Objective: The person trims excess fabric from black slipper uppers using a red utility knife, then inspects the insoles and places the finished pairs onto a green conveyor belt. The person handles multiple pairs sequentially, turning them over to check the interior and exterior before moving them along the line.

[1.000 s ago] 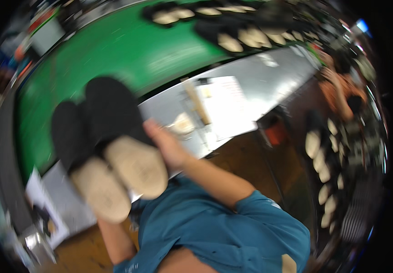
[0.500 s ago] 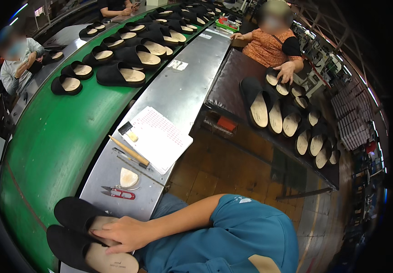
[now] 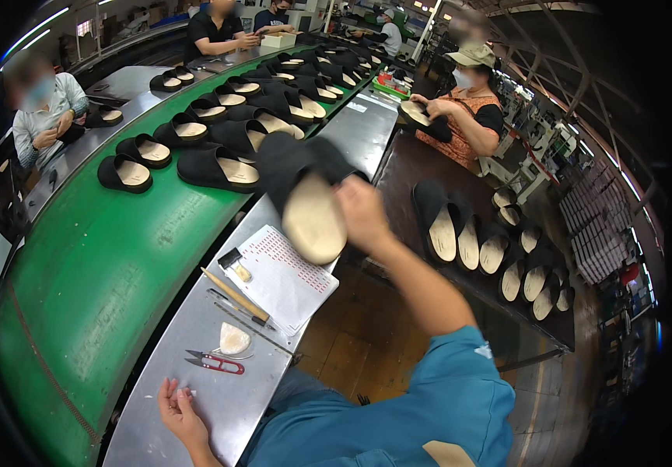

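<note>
Right grip (image 3: 363, 214) grasps black slippers (image 3: 314, 222); keep them held firmly together, clear of the paper (image 3: 293, 288) at their seven o'clock. Left grip (image 3: 180, 405): cannot tell if holding.

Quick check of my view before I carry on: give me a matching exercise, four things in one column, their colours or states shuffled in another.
Things:
1. Right hand
2. Snips
3. Paper sheets
4. Conveyor belt

Colours or states:
A. White with red marks
B. Green
C. Gripping black footwear
D. Red-handled

Pairs: 1-C, 2-D, 3-A, 4-B
</note>
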A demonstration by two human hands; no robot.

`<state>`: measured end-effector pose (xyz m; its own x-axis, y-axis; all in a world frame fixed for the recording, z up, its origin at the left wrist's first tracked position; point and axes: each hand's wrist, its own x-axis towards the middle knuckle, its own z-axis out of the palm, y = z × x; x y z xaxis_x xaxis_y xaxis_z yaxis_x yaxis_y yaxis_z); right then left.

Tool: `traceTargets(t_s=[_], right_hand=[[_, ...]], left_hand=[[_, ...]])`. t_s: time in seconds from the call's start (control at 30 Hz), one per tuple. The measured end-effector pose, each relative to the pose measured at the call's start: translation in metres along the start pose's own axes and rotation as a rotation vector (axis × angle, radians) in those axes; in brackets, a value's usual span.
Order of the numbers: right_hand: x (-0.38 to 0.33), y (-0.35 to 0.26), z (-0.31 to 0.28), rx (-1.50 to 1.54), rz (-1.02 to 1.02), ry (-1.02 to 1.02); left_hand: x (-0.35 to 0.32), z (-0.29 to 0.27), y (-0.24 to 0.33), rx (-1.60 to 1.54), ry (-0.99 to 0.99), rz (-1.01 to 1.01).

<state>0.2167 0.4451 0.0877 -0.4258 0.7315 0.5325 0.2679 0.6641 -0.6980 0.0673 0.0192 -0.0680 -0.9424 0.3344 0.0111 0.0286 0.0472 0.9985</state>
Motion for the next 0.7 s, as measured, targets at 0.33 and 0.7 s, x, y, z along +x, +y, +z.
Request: traceTargets(t_s=[0.33, 0.7], right_hand=[[0.060, 0.042, -0.073, -0.379, -0.007, 0.245], [-0.272, -0.123, 0.144, 0.602, -0.404, -0.928]], left_hand=[[0.000, 0.002, -0.004, -0.009, -0.013, 0.015], [-0.001, 0.000, 0.000, -0.047, 0.005, -0.029]])
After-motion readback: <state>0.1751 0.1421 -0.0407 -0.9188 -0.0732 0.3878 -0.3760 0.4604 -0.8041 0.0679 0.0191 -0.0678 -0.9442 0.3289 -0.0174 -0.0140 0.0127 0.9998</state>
